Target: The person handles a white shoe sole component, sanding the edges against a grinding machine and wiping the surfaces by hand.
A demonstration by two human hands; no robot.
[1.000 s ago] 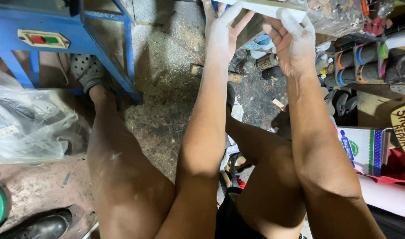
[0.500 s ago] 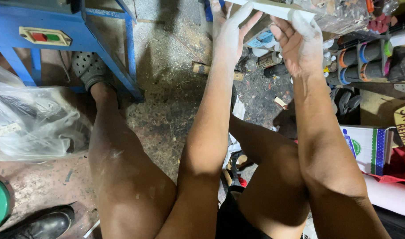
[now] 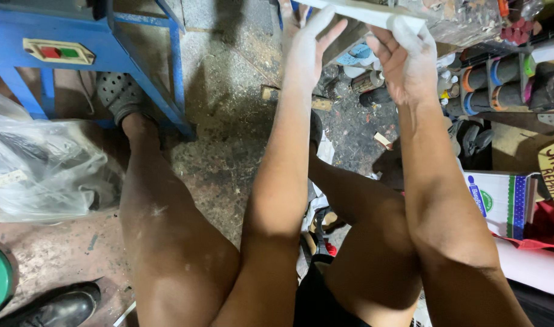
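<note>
We hold a flat white strip [image 3: 373,13] up near the top of the view, out in front of our knees. It looks thin, stiff and pale, like a board or a sole piece, and part of it runs out of sight.

Our right hand [image 3: 407,60] is wrapped around one end, fingers closed on it. Our left hand [image 3: 307,51] has its fingers stretched long and pressed flat against the strip. Both hands are dusty white.

We think we are holding it steady and feeling its edge. A next move would need a firm grip and careful fingers.

Below is a rough, gritty floor [image 3: 228,121]. A blue metal stand [image 3: 77,54] is on the left, beside a crinkly clear plastic bag [image 3: 41,175]. Round rolls [image 3: 494,82] sit on a shelf at the right.
</note>
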